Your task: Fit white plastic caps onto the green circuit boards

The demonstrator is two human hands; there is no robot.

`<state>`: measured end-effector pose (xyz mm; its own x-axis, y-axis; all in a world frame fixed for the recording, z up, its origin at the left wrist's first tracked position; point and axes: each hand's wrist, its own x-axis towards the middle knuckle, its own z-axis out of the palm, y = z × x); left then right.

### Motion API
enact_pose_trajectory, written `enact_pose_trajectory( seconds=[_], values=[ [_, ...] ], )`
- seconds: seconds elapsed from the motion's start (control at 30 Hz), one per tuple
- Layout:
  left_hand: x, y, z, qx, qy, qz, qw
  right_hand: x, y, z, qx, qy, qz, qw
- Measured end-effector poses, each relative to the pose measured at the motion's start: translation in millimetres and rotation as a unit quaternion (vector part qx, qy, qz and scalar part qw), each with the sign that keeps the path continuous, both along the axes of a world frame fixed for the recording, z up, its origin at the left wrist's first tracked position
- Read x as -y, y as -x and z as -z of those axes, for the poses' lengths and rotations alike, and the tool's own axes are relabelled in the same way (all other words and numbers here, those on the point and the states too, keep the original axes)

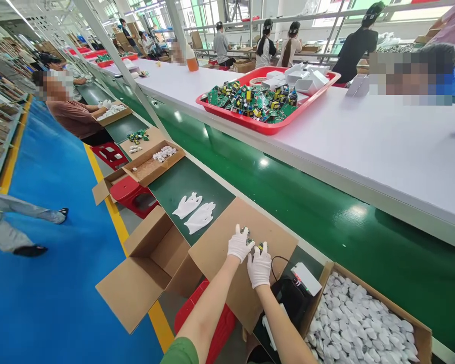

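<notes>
Both my hands wear white gloves and are over a flat cardboard sheet [216, 230] on the green bench. My left hand [240, 244] has its fingers bent around small green circuit boards [251, 241], with bits showing at the fingertips. Close beside it, my right hand [260, 267] curls over a circuit board with a yellow part [261, 246]. The gloves partly hide the boards, so how many there are cannot be made out. A pair of white gloves [200, 217] lies flat on the bench, left of the sheet.
At right stands a carton of white plastic pieces [360, 318], beside a black device [293, 298] and a white box [306, 279]. An open carton [151, 268] and red stool [222, 323] are at left. Across the green conveyor [280, 177], a red tray [265, 129] holds boards. Co-workers sit nearby.
</notes>
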<state>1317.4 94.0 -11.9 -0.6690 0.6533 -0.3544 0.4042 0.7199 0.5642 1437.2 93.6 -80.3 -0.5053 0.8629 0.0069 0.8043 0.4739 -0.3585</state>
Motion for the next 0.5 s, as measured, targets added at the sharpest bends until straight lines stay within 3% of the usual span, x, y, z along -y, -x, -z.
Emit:
enact_pose_trajectory(
  seconds=[0.3,0.5],
  values=[
    [-3,-7,13.7,-0.009,-0.024,0.050,0.998,-1,-15,19.0,-0.113,-0.024,-0.013,0.993],
    [1,-21,16.0,-0.029,-0.016,0.026,0.999,-8,-18,24.1,-0.240,-0.046,-0.035,0.969]
  ],
)
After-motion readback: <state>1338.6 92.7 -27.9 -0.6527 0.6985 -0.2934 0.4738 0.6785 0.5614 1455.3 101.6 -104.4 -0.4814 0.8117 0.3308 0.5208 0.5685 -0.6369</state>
